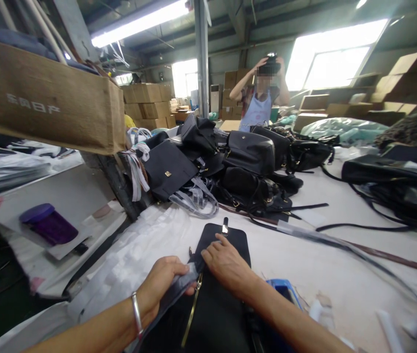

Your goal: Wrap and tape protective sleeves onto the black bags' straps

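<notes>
workshop: brown cartons [144, 93] stacked in the upper middle and upper right of the frame, with a lit tube lamp [142, 23] above and bright windows behind.
co-worker [257, 105]: standing beyond the heap in a light apron, both arms raised to the head.
desk [326, 255]: covered in white, crossed at right of centre by long loose straps.
heap: black bags [250, 149] piled across the middle of the frame, well apart from both hands.
black bag [223, 304]: lying at bottom centre, gold clasp [225, 228] at the far end, gold zip [191, 318] running down the left part.
left hand [166, 282]: closed around a plastic-wrapped strap [179, 289], just left of the bag's body.
right hand [226, 262]: laid over the bag below the clasp, fingers bent toward the strap's upper end; pinching or merely pressing, cannot tell.
blue object [285, 289]: partly hidden by the right forearm.
strap work: judged best done with light, even tension from the left, bag pinned flat from the right.
wrap: better gripped together with the strap, to avoid slipping or bunching.
zip: worth guarding, being close enough to the left fingertips to snag the plastic.
</notes>
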`<action>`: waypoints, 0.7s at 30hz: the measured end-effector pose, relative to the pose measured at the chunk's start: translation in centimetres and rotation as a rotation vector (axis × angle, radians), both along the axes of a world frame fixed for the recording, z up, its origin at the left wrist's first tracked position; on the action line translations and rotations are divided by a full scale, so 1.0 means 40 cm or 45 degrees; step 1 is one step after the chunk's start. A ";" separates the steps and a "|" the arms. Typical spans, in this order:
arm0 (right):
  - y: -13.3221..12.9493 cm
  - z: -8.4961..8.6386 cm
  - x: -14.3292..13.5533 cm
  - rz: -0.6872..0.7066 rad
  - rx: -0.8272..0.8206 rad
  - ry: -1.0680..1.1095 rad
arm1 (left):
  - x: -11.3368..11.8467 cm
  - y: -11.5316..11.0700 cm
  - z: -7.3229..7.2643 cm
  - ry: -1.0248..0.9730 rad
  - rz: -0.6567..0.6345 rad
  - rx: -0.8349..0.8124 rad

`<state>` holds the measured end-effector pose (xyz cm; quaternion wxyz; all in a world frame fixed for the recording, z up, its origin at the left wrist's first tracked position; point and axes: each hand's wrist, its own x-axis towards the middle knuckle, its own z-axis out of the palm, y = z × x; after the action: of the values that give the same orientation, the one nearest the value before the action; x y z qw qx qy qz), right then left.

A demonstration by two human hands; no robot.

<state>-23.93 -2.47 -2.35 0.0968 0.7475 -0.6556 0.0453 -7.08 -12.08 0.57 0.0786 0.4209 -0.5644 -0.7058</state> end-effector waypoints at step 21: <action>0.000 -0.013 0.037 0.058 -0.073 0.191 | -0.033 0.007 -0.024 -0.081 -0.006 -0.029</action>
<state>-22.45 -2.47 -2.88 0.1659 0.7604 -0.6278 0.0101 -8.40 -11.80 -0.37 0.0637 0.4409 -0.5756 -0.6857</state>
